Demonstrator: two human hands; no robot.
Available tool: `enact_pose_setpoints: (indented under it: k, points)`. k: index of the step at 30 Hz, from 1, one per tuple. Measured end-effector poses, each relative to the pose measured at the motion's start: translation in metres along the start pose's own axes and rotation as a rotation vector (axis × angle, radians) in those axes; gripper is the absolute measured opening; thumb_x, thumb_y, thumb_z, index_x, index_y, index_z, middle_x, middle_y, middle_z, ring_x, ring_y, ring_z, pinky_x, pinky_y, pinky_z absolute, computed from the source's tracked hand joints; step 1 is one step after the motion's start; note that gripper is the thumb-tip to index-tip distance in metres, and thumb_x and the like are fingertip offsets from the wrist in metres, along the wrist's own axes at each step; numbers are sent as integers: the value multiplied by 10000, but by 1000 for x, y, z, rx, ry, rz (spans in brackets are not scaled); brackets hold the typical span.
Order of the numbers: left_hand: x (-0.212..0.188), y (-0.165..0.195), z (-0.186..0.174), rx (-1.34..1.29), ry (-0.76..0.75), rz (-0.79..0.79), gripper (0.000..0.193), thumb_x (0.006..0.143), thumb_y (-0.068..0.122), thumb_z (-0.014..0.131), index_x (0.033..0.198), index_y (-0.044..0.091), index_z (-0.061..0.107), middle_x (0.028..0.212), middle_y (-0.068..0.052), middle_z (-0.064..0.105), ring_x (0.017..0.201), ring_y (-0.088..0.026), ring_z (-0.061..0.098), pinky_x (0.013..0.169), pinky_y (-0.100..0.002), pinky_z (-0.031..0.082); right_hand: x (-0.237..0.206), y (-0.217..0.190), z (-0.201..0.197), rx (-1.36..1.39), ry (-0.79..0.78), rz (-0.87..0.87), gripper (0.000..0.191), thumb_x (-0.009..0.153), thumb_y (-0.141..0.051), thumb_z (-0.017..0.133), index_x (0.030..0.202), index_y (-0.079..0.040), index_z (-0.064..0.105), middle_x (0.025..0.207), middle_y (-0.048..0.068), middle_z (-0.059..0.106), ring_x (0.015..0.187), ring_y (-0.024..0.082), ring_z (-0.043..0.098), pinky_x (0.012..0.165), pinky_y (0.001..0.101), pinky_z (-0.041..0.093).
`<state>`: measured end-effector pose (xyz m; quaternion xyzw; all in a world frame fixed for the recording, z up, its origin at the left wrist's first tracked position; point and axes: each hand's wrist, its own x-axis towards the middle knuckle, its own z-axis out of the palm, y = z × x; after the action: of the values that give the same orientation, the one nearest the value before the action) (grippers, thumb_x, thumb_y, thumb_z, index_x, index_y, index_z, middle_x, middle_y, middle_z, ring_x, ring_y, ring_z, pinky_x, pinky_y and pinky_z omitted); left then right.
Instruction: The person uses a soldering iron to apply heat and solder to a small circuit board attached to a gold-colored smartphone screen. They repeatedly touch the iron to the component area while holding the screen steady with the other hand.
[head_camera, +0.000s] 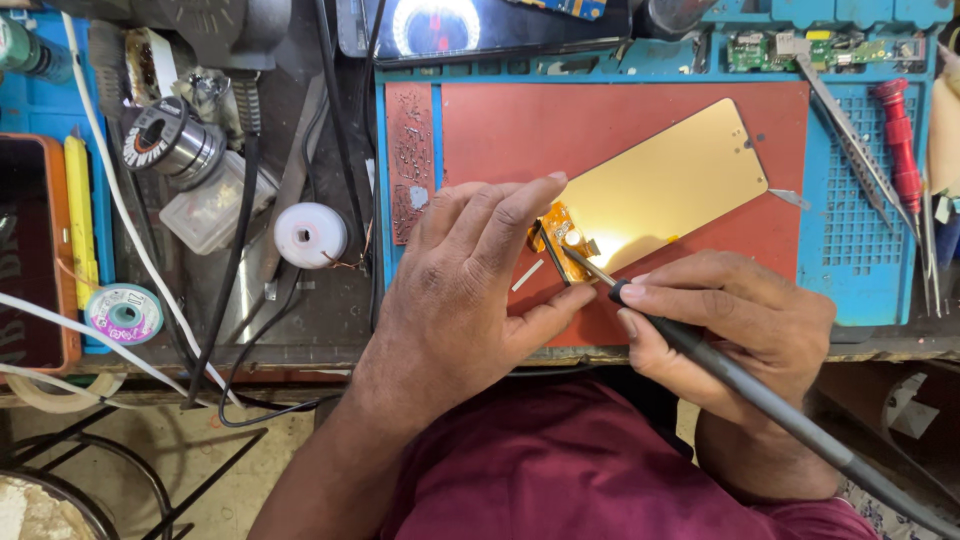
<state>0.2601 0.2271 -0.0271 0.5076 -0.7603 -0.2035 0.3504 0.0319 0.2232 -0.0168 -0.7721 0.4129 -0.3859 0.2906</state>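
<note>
A gold-backed phone display panel (660, 185) lies tilted on the red mat (500, 130) of a blue work surface (850, 250), its lower left end carrying an orange flex cable (556, 240) with small components. The left hand (470, 290) rests on the mat with its fingers curled loosely, the index fingertip pressing down at the panel's corner just above the flex cable and the thumb stretched out beneath it; it grips nothing. The right hand (730, 330) is closed around a dark soldering iron (720, 370), held like a pen, with the thin metal tip touching the flex cable. A small white strip (527, 275) lies on the mat between the 2 hands. To the right, on the blue gridded part of the surface, lie a red-handled screwdriver (897, 140) and metal tweezers (850, 135), with a green circuit board (800, 50) above them. Left of the mat sit a white spool of solder wire (311, 235), a small reel of braid (124, 313), a roll of metal-coloured tape (170, 140) and several black and white cables (235, 250). The person wears a maroon shirt (560, 470).
</note>
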Motion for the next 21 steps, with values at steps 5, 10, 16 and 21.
enact_pose_setpoints:
  k: [5,10,16,21]
  points:
    - [-3,-1,1,4,-8,-2,751,889,325,870,1466,66,465,1351,-98,603,1286,-301,560,1123,-449,462,-2,-1,0,-3,-14,27,289,744,1,812,1020,8,727,967,143,717,876,213,740,742,269,585]
    - [-3,-2,2,-5,-7,1,766,875,328,874,1465,66,462,1345,-103,600,1284,-306,556,1123,-448,461,-1,-2,1,6,-3,37,288,748,1,808,1025,-4,730,976,140,720,883,209,742,717,250,583]
    - [-3,-2,3,3,-2,-3,762,883,331,873,1469,69,462,1359,-100,602,1291,-303,555,1129,-444,460,3,-6,3,-28,14,25,260,778,-4,819,1021,1,730,964,143,721,874,209,741,702,253,580]
    - [-3,-1,3,23,-5,-11,752,872,324,869,1459,66,477,1341,-102,608,1275,-300,560,1118,-450,460,1,-15,2,-23,54,150,216,840,-30,785,1040,14,717,961,134,724,826,190,729,698,250,557]
